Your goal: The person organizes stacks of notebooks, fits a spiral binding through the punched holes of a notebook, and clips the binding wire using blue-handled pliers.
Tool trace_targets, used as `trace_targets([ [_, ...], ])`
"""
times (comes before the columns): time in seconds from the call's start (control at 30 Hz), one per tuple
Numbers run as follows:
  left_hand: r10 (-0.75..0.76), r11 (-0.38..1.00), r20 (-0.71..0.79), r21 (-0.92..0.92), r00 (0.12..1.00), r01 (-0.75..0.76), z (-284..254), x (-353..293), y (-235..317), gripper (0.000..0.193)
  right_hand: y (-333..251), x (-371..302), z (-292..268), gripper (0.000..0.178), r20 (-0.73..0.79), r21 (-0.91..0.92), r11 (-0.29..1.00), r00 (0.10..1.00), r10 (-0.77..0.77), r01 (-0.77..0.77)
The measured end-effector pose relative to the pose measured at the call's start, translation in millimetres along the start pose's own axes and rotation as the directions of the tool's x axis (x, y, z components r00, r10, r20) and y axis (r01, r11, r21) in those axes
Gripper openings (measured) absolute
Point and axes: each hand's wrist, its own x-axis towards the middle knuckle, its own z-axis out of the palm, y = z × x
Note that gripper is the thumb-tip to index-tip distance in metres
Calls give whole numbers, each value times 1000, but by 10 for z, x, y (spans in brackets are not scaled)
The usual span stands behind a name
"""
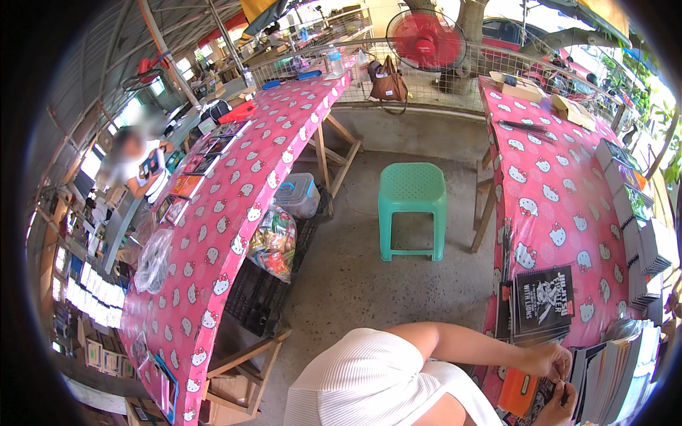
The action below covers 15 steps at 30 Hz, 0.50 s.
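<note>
At the lower right, over the pink patterned table point(540, 188), my left hand point(548, 361) and my right hand point(557, 407) are close together. Fingers of both are drawn into a pinch, nearly meeting. Whatever lies between the fingertips is too small to make out. Beneath them a dark-covered notebook point(543, 394) is partly hidden by the hands. An orange notebook point(517, 392) lies beside it, nearer my body. Beyond my left hand sits a stack of black spiral notebooks point(543, 302). A row of upright notebooks point(614, 373) stands just right of my fingers.
Stacked notebooks point(632, 202) line the table's right edge. Behind me are a green stool point(412, 206) and a second pink table point(263, 153) with a bag of packets point(273, 241) below it. A red fan point(425, 41) stands by the fence; another person point(138, 163) holds a book.
</note>
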Motion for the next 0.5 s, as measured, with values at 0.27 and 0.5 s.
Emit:
trace_targets([
  [0.27,-47,998,-6,-53,999,46,12,6,26,22,49,-44,62,17,-66,37,999,998,16,-14],
  [0.5,-61,996,-26,-72,998,59,27,-22,-29,22,47,-54,87,14,-76,-66,998,997,-19,14],
])
